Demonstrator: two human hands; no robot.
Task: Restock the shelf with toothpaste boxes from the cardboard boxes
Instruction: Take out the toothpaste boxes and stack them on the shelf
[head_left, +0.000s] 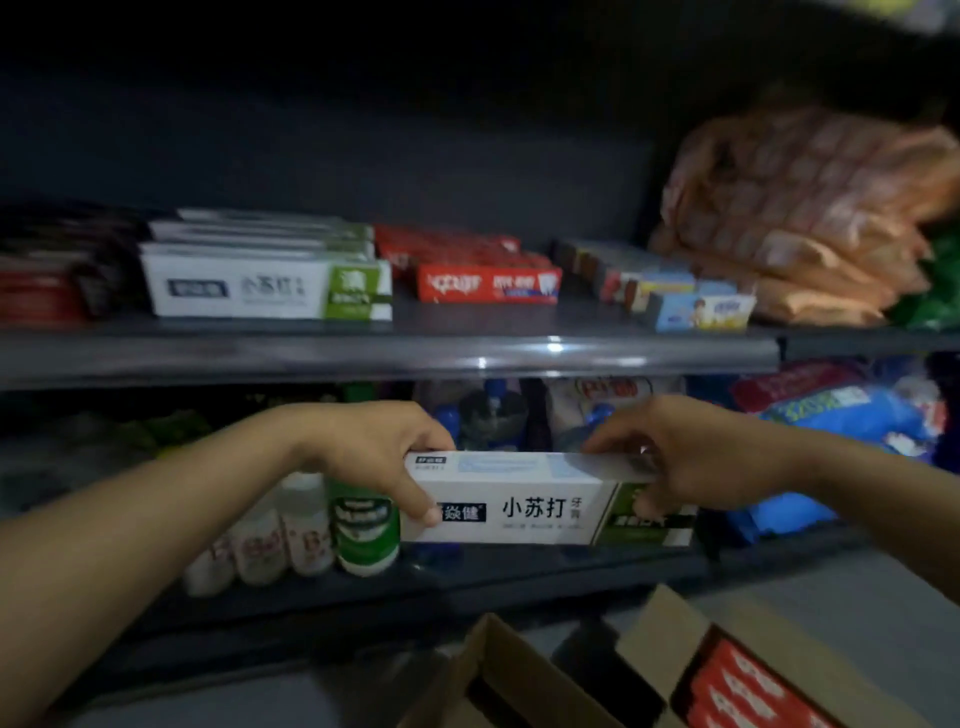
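Note:
A white and green toothpaste box (540, 501) is held level in front of the lower shelf. My left hand (374, 452) grips its left end, thumb on the front face. My right hand (680, 457) grips its right end over the green part. On the upper shelf (395, 353) stands a stack of matching white and green boxes (265, 275). To their right lie red toothpaste boxes (483, 275) and small blue and yellow boxes (696, 306). Below, an open cardboard box (675, 654) holds red toothpaste boxes (743, 691).
Dark red boxes (41, 291) sit at the shelf's far left. Orange bags (800, 208) pile up at the upper right. The lower shelf holds white bottles (291, 525), a green bottle (366, 525) and blue packs (841, 415). A second cardboard flap (498, 670) lies at the bottom.

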